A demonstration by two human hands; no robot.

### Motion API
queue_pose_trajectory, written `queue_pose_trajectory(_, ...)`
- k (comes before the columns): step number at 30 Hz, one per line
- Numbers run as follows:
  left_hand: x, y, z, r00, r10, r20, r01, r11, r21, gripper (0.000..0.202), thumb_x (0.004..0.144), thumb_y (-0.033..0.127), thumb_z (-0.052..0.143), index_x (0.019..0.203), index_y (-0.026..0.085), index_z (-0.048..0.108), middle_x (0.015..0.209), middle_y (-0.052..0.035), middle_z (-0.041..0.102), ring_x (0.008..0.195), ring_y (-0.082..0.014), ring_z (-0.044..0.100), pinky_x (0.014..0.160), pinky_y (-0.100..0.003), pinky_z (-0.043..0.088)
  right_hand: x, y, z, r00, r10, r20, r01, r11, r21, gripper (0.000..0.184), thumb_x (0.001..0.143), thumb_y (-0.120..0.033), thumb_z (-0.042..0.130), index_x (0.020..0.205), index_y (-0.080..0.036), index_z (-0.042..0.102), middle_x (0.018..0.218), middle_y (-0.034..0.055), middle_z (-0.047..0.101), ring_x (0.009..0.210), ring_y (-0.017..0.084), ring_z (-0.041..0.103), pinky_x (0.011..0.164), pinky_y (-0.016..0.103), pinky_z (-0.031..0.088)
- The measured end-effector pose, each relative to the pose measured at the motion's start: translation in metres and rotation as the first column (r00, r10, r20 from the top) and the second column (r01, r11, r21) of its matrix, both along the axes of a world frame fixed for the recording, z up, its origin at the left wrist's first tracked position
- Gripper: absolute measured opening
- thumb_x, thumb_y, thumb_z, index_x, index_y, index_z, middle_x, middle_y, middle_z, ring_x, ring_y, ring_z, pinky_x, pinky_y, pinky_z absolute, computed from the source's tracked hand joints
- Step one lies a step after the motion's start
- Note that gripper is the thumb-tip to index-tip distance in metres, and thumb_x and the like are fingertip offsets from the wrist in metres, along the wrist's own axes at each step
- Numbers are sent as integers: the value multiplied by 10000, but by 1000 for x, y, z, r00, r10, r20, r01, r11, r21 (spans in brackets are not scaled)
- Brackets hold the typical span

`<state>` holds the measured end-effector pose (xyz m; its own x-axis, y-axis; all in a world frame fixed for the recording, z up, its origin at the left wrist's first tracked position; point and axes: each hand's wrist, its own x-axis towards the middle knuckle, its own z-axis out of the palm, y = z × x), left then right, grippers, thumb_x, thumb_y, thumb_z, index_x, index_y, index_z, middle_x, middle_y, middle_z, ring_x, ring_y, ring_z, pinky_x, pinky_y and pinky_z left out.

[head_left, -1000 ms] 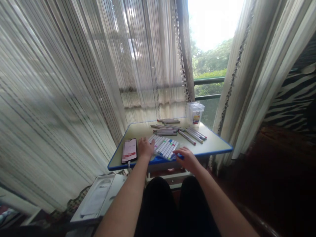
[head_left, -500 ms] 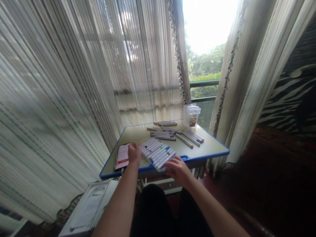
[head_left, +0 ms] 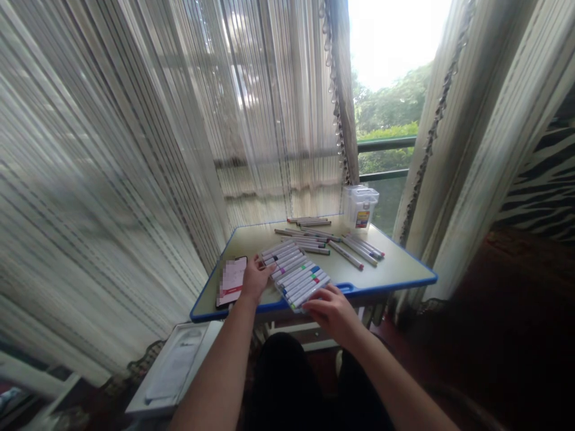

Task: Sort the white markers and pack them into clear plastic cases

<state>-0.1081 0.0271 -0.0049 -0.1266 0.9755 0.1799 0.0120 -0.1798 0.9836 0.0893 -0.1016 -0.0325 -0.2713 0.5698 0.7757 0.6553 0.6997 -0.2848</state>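
A clear tray of white markers [head_left: 294, 273] with coloured bands lies slanted at the near edge of the desk, its front corner jutting over the rim. My left hand [head_left: 256, 280] grips its left end, thumb resting on top of the markers and fingers around the side. At the right near corner, my right hand [head_left: 335, 309] is closed around the tray's edge, fingers on top; its thumb is partly hidden. Several loose markers [head_left: 305, 240] lie beyond the tray, with more loose markers [head_left: 363, 248] to the right.
The desk [head_left: 399, 280] has a blue rim. A tablet or phone [head_left: 232, 282] lies left of my left hand. At the back right stands a clear plastic box [head_left: 362, 209] with a label. An open white box [head_left: 173, 365] sits lower left; curtains [head_left: 278, 120] hang behind.
My left hand has gone from a closed pose at the tray's left side to a grip with the thumb over the markers. The whole view has shifted slightly; my right hand stays at its corner.
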Motion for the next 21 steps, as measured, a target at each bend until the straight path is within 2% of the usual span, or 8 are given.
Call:
queue_pose_trajectory(6,1,-3,2,996,-86,-1,86,996,15,425,729,156,680,1127,110,538,1024,-140,687,848,-199,686,787,-370,568,0,-5,-5,999,-27,-32,28,999,23,183,853,-192,565,887,-271,728,855,39,677,782,182,540,751,353,470)
queue_pose_trajectory(10,3,-6,4,989,-148,13,147,987,58,488,763,232,657,1216,146,496,1067,-123,681,879,-204,684,790,-378,573,0,-6,-5,999,-41,-21,42,999,34,187,848,-179,572,910,-268,725,863,40,677,783,182,534,745,344,470)
queue_pose_trajectory(14,5,-8,4,985,-169,17,167,983,81,508,804,371,602,1258,172,490,991,-91,705,870,-206,687,794,-394,569,-4,-5,-5,996,-84,-16,85,995,48,189,847,-176,572,917,-263,725,870,50,643,791,179,532,757,341,467)
queue_pose_trajectory(21,6,-6,2,982,-181,53,171,973,156,624,685,491,681,1201,169,544,971,-72,713,862,-191,683,813,-355,552,-9,-4,4,990,-139,26,139,990,7,191,819,-178,588,921,-268,722,857,53,577,802,185,531,769,343,481)
